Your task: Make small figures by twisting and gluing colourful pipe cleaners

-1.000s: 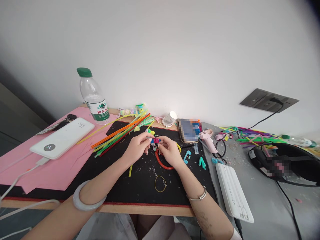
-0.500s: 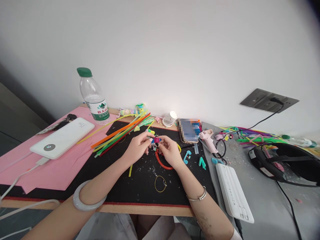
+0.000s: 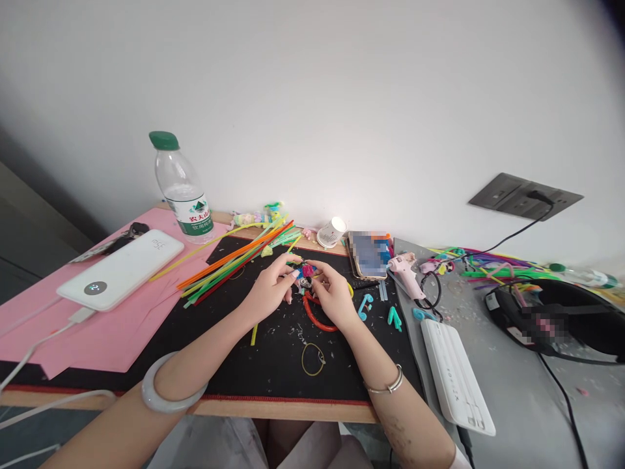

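Observation:
Between my two hands is a small pipe-cleaner piece in magenta and blue, with a grey and black part on its near side. My left hand pinches it from the left, my right hand from the right; the fingers hide much of it. Just below, a red-orange pipe cleaner curves over the black mat toward my right wrist. A yellow loop peeks out behind my right hand. To the right lie a blue curled pipe cleaner and a teal bent one.
Pipe cleaners fan out at the left, beside pink paper, a white power bank and a water bottle. Behind stand a paper cup and a phone. A glue gun, second power bank and headset lie right.
The piece has turned slightly between my fingers, and its grey and black part now shows more. Both hands stay in nearly the same place.

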Motion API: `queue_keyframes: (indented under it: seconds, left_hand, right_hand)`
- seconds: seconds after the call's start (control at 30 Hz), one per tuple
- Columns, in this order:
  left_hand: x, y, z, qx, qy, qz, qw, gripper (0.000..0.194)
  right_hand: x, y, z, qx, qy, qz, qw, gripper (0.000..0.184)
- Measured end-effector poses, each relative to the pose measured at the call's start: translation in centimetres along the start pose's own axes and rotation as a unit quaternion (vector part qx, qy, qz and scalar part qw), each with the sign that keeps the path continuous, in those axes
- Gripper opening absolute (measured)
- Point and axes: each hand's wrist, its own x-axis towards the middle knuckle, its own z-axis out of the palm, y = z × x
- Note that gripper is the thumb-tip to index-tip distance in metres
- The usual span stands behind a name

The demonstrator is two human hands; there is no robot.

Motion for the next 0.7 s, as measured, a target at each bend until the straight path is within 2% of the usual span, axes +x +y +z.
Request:
queue_keyframes:
  seconds: [0.17,0.4,0.7]
  left_hand:
    - [0.09,0.26,-0.03,-0.049,0.005,-0.018,0.999,0.029]
    - [0.34,0.09,-0.02,-0.093,0.008,-0.052,0.994,0.03]
    - [0.19,0.02,0.06,-0.068,0.009,-0.046,0.997,0.03]
  right_hand:
    - [0.03,-0.01,0.08,0.018,-0.012,0.001,1.0,0.047]
    - [-0.09,-0.18,0.19,0.075,-0.032,0.01,0.997,0.044]
    - [-0.16,-0.19,0.15,0.099,-0.037,0.032,0.994,0.039]
